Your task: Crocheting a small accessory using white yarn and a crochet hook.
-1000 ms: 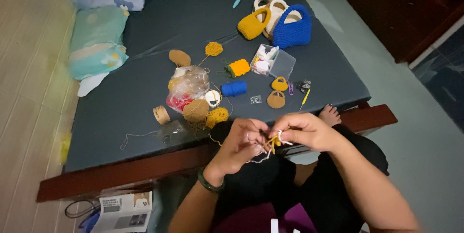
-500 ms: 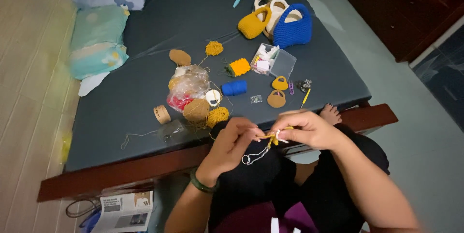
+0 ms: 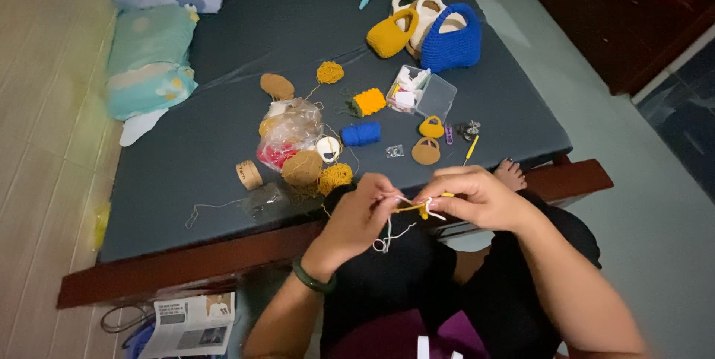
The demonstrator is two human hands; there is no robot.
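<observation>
Yellow yarn is what we are working: a small yellow crochet piece [image 3: 423, 210] sits pinched between our two hands, just in front of the near edge of the bed [image 3: 223, 180]. Our left hand [image 3: 361, 217] closes thumb and fingers on the pale yarn strand [image 3: 391, 236], which loops down and hangs loose below the piece. Our right hand [image 3: 480, 199] is closed on the piece and on a thin yellow crochet hook [image 3: 445, 195]; its working tip is too small to make out. The hands are close together, nearly touching.

To do this stitch well, we judge, we should keep the strand lightly taut with the left hand and hold the piece steady near the hook, so the loop stays even.

On the bed, just beyond the hands, lie a mustard yarn ball [image 3: 335, 176] and a tan yarn ball [image 3: 302, 167], with a clear plastic bag [image 3: 290, 132] behind them. Further up the bed are a blue yarn roll [image 3: 361, 134], two tiny crocheted bags [image 3: 428, 143] and a clear box [image 3: 421, 92]. At the far side stand a blue crocheted basket [image 3: 453, 42] and a yellow crocheted basket [image 3: 391, 35].
</observation>
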